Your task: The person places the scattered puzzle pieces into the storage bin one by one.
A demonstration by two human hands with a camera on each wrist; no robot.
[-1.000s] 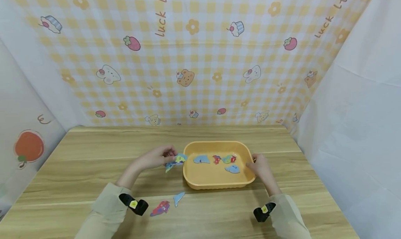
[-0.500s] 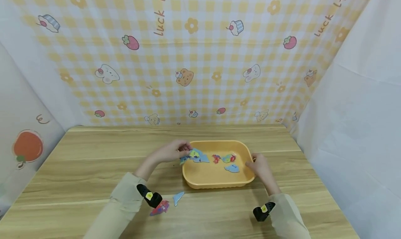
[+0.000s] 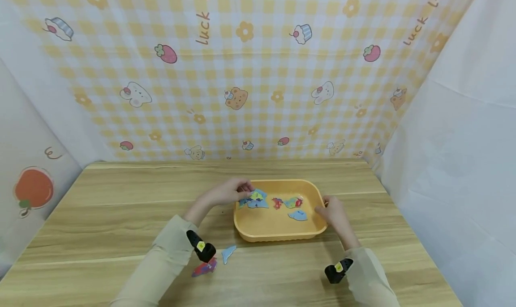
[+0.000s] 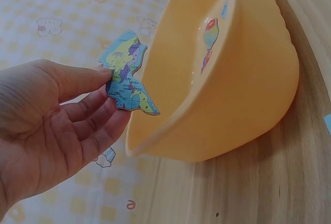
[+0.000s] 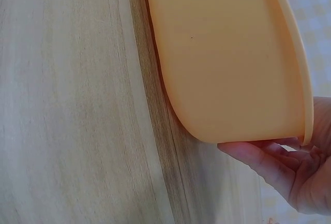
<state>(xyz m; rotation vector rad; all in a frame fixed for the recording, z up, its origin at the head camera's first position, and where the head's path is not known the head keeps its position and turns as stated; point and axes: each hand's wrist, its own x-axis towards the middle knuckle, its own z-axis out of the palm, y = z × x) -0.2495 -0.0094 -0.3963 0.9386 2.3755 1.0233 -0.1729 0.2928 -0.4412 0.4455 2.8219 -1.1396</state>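
Note:
My left hand [image 3: 225, 193] pinches a map puzzle piece [image 4: 124, 61] between thumb and fingers, over the left end of an orange-yellow plastic basin [image 3: 270, 228]. Yellow, purple and blue map areas show on this piece. Below it in the head view lies a light blue piece [image 3: 258, 204], partly covered by it. Further right in the basin are a red piece [image 3: 277, 203], a green-and-red piece [image 3: 293, 203] and another blue piece [image 3: 298, 215]. At the basin's right end my right hand [image 3: 336, 212] grips the wall near the rim; some of its fingers are hidden behind the wall.
On the wooden table [image 3: 121, 208], in front of the basin, lie a narrow light blue piece [image 3: 228, 254] and a red-purple piece [image 3: 205, 267], the latter partly under the left wrist camera [image 3: 201, 246]. A checked cloth [image 3: 258, 74] hangs behind the table.
My left hand has moved right, carrying the map puzzle piece from outside the basin's left rim to over its inside. The right hand stays on the basin.

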